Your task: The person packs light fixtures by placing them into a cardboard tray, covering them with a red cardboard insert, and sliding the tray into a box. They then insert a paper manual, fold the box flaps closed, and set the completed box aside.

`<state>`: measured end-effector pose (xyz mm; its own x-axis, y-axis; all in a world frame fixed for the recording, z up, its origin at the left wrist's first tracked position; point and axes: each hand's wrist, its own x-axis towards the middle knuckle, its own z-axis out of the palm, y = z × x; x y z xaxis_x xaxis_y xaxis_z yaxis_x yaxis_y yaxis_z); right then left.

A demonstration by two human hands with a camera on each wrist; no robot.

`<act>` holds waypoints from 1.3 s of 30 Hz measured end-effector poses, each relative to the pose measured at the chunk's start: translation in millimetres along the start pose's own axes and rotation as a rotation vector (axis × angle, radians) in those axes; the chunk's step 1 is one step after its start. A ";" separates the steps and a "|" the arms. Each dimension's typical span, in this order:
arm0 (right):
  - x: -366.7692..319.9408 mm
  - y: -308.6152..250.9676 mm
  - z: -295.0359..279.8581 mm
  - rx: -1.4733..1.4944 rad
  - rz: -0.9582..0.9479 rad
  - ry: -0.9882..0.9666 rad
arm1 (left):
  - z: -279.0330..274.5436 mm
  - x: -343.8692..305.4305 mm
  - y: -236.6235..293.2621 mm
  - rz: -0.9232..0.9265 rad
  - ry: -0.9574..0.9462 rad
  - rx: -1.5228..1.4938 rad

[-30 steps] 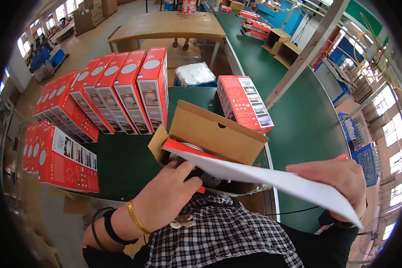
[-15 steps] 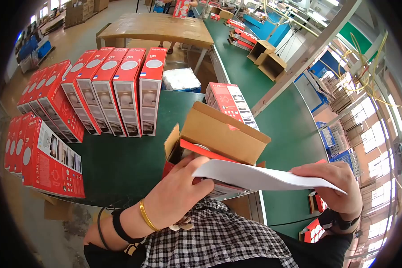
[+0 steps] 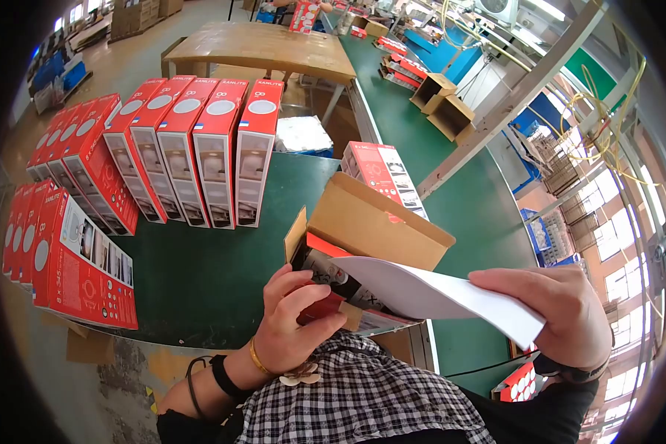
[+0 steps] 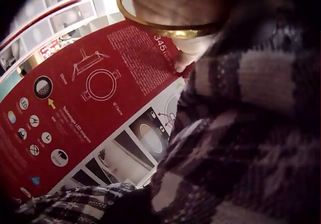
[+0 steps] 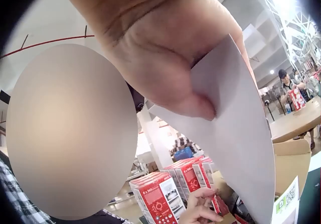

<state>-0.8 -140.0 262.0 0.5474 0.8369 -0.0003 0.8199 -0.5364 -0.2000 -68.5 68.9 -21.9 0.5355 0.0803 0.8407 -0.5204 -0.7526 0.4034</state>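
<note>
In the head view, a red printed carton (image 3: 381, 320) stands open in front of me with its brown lid (image 3: 381, 222) raised. Partly hidden inside are dark and silvery pieces (image 3: 325, 268). My left hand (image 3: 292, 318) grips the carton's left end, fingers curved over its edge; the left wrist view shows a fingertip on the carton's red printed face (image 4: 95, 98). My right hand (image 3: 551, 307) pinches a bent white sheet (image 3: 451, 300) near its right end, thumb against it in the right wrist view. The sheet slants over the opening and covers part of the contents.
Rows of upright red boxes (image 3: 222, 148) stand at the left of the green tabletop (image 3: 185, 288). Behind the carton lies another red box (image 3: 381, 174). A slanted metal post (image 3: 496, 107) rises at the right. A wooden table (image 3: 259, 48) stands farther back.
My left hand has left the sheet's left end and moved down to the carton's left edge. The sheet, held by the right hand, has swung so its right end dips, uncovering some contents.
</note>
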 end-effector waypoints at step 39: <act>46.4 3.9 83.6 0.091 -0.017 -0.260 | -23.0 15.2 -5.4 0.185 -0.113 -0.053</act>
<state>13.8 -94.2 179.3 0.4623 0.8520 -0.2458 0.8039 -0.5197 -0.2894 -72.8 89.2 -3.0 0.4968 -0.1318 0.8578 -0.6496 -0.7119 0.2669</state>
